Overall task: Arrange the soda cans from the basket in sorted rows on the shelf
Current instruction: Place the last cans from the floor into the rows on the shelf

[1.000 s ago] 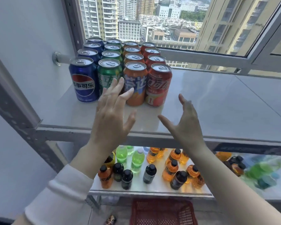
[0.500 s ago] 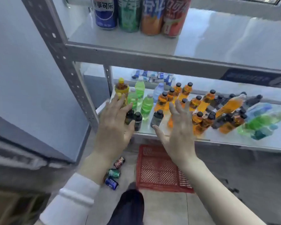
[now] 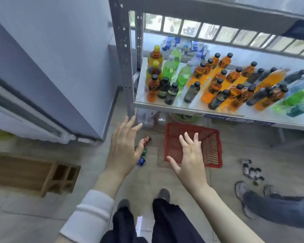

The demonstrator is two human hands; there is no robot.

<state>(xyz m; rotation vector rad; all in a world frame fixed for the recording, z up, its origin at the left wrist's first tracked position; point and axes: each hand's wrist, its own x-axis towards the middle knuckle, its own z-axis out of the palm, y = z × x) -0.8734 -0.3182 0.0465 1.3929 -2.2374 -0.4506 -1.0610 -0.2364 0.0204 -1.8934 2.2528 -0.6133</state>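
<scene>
Both hands have dropped from the top shelf down toward the floor, and the sorted can rows are out of view now. Big metal shelf (image 3: 125,50) fills the upper right, its lower level packed with orange, green and dark bottles (image 3: 218,79). Red basket (image 3: 211,146) sits on the floor (image 3: 156,174) just in front of that level. Then the left hand (image 3: 123,149) hangs palm-down, fingers straight and spread, holding nothing, white sleeve (image 3: 88,216) at the forearm. Over the basket's left side the right hand (image 3: 191,158) hovers the same way, loose and empty. Three soda cans (image 3: 141,161) lie tipped on the floor between left hand and basket, partly hidden by the thumb.
</scene>
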